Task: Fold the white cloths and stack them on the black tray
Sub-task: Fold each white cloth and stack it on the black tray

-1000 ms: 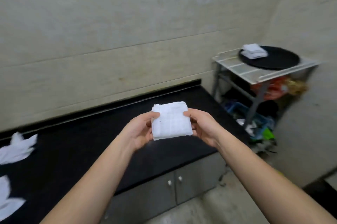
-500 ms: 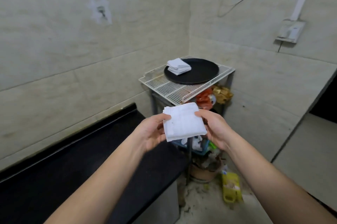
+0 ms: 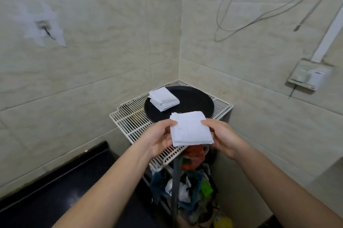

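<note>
A folded white cloth (image 3: 190,129) is held in the air between both hands, just in front of the tray's near rim. My left hand (image 3: 161,136) pinches its left edge, thumb on top. My right hand (image 3: 220,135) pinches its right edge the same way. Behind it lies a round black tray (image 3: 194,101) on a white wire rack (image 3: 130,118) in the room's corner. A small stack of folded white cloths (image 3: 164,98) sits on the tray's far left part.
The black countertop (image 3: 74,187) runs along the left wall, ending beside the rack. Under the rack are a red bag (image 3: 194,155), blue baskets and clutter. Tiled walls close in behind and to the right; a wall box (image 3: 310,76) and loose cables hang at right.
The view has swung right and closer to the rack. Both hands have carried the folded cloth from over the counter to just before the tray's near rim.
</note>
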Demonstrator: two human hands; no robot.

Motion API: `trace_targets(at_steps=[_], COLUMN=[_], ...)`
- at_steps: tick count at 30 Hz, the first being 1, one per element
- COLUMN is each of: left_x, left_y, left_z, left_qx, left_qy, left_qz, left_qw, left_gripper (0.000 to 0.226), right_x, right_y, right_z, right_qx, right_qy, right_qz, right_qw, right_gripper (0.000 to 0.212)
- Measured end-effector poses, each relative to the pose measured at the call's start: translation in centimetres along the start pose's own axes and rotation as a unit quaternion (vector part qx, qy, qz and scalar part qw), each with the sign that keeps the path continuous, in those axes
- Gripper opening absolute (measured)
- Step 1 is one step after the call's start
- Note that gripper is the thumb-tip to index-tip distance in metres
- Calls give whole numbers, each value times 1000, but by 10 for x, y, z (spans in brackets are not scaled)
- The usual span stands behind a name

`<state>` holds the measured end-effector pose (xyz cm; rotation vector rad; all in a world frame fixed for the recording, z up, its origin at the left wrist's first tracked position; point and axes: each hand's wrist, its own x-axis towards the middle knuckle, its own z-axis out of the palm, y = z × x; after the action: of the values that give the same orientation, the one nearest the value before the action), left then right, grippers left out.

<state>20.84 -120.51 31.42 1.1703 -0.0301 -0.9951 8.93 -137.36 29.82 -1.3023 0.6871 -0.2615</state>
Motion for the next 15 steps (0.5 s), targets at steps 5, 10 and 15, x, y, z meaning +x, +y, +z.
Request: trace_targets(at_steps=[5,10,15], left_x=[66,143,212], left_y=[25,60,88], left_z=[-6,-12,-17], left_qx=[23,19,7], left_qy=[64,150,249], left_qz=[24,50,87], left_qw=[997,987,965], left_gripper=[24,26,15], right_x=[97,205,299], right_y=[-18,-41,-56], right_z=[4,21,36], right_qx=[-57,-87,-134], right_qy=[-31,-97,-158], right_qz=[0,-6,-8], right_qw=[998,991,978], right_gripper=[28,24,18])
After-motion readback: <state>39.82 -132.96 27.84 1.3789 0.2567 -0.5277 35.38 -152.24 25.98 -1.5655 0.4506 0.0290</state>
